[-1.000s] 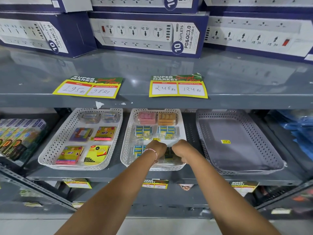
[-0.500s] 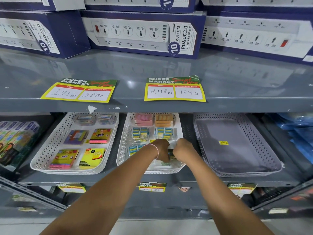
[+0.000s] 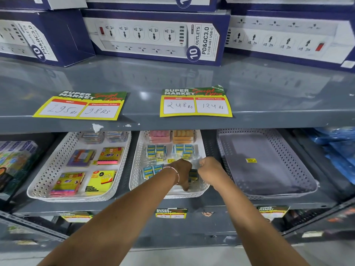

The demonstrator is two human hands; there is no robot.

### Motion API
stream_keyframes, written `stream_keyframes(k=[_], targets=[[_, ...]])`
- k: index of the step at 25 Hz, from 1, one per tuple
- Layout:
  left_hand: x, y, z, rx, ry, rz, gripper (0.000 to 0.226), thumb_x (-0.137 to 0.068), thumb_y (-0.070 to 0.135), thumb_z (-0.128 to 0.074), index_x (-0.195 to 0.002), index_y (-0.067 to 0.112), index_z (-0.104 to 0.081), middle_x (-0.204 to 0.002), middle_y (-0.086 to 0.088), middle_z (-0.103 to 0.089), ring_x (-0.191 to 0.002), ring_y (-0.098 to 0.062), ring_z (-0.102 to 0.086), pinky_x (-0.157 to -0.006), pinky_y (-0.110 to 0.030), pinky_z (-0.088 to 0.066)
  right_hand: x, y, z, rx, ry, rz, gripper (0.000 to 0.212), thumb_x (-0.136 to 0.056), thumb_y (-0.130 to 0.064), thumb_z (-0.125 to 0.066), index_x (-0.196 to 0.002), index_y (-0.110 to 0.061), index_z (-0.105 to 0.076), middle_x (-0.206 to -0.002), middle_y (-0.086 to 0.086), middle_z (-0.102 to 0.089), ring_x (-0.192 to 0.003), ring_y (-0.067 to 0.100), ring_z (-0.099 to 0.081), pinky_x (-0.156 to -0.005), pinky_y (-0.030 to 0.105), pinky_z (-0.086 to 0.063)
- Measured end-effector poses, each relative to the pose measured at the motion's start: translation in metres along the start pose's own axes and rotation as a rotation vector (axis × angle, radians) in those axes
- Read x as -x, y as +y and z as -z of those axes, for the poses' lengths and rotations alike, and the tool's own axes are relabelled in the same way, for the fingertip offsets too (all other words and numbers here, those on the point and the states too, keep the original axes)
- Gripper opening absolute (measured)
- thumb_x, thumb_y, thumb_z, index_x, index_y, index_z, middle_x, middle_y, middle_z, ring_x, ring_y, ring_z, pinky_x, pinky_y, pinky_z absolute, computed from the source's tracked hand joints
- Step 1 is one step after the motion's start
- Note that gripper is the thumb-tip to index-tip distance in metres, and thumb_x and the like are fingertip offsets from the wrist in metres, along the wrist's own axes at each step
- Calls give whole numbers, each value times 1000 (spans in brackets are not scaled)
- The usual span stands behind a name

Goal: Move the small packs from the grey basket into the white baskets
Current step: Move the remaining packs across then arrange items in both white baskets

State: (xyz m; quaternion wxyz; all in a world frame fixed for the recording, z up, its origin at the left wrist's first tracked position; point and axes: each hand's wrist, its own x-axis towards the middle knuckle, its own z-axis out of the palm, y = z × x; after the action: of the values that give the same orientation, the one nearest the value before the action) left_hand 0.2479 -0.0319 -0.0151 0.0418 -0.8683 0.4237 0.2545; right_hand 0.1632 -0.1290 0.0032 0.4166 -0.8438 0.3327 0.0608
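On the lower shelf stand two white baskets and one grey basket (image 3: 225,158). The grey one, at the right, holds only a yellow sticker (image 3: 251,160). The left white basket (image 3: 43,181) carries sticky-note packs. The middle white basket (image 3: 137,169) carries pink, orange and blue-yellow small packs. Both my hands are inside its front right corner. My left hand (image 3: 182,170) curls down over a dark pack in clear wrap (image 3: 193,174). My right hand (image 3: 209,167) pinches the wrap's right edge. Most of that pack is hidden under my fingers.
The upper shelf edge (image 3: 269,120) overhangs the baskets' far ends and bears two yellow price tags (image 3: 196,105). Blue power-strip boxes (image 3: 153,35) are stacked on top. Coloured boxes (image 3: 13,156) sit at the far left, blue plastic bags (image 3: 338,148) at the far right.
Both hands stay in the middle white basket's front right corner. My fingers have shifted on the wrapped pack, and the right hand now pinches its clear edge. The view has moved a little.
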Motion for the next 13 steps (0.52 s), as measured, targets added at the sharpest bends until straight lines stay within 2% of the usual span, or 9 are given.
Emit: stream_keyframes(k=[2,3,5,7,9,10,13], targets=[[9,-11,6,92,48,-8,90,-61,45,-89,-136,13,-51,-134,-4,-58,-120,-27,-55,-98,-33,-46,-1,1,0,-10,27,29,35,-83,-5,-47,-113,-6,-64,-110,12,-66,-98,28,-63,-81,32,-50],[16,-24,12,142,101,2,98,-59,48,-89,-141,15,-46,-139,-1,-54,-125,-26,-52,-103,-32,-41,-2,0,0,-21,51,67,38,-83,-5,-48,-118,-7,-62,-118,10,-65,-106,26,-62,-88,32,-49],[32,-60,23,165,183,27,99,-57,49,-90,-139,14,-48,-139,-2,-54,-124,-23,-52,-105,-30,-39,-6,-8,-4,-73,73,152,43,-84,-4,-47,-124,-11,-61,-123,6,-65,-111,21,-61,-96,29,-48],[46,-94,23,53,157,85,98,-58,48,-90,-139,10,-48,-138,-8,-55,-123,-25,-53,-104,-31,-42,-8,-24,-17,-129,13,196,43,-84,-1,-46,-122,-12,-63,-120,6,-67,-106,17,-62,-94,26,-48],[52,-106,14,-33,50,149,104,-61,49,-88,-144,9,-41,-142,-11,-51,-127,-27,-50,-105,-32,-41,-9,-41,-36,-153,-64,212,42,-84,1,-45,-119,-11,-65,-118,8,-69,-103,18,-63,-94,29,-50],[51,-107,9,-63,6,159,103,-62,50,-88,-144,10,-40,-141,-10,-51,-126,-27,-51,-105,-33,-42,-9,-48,-45,-160,-90,213,42,-85,2,-45,-118,-11,-66,-117,8,-69,-103,19,-64,-95,30,-51],[44,-106,-2,-77,-23,116,94,-63,53,-86,-137,9,-48,-134,-9,-58,-120,-25,-55,-102,-34,-45,-7,-53,-62,-193,-86,220,42,-86,1,-40,-116,-12,-67,-118,6,-69,-104,19,-65,-85,25,-51]])
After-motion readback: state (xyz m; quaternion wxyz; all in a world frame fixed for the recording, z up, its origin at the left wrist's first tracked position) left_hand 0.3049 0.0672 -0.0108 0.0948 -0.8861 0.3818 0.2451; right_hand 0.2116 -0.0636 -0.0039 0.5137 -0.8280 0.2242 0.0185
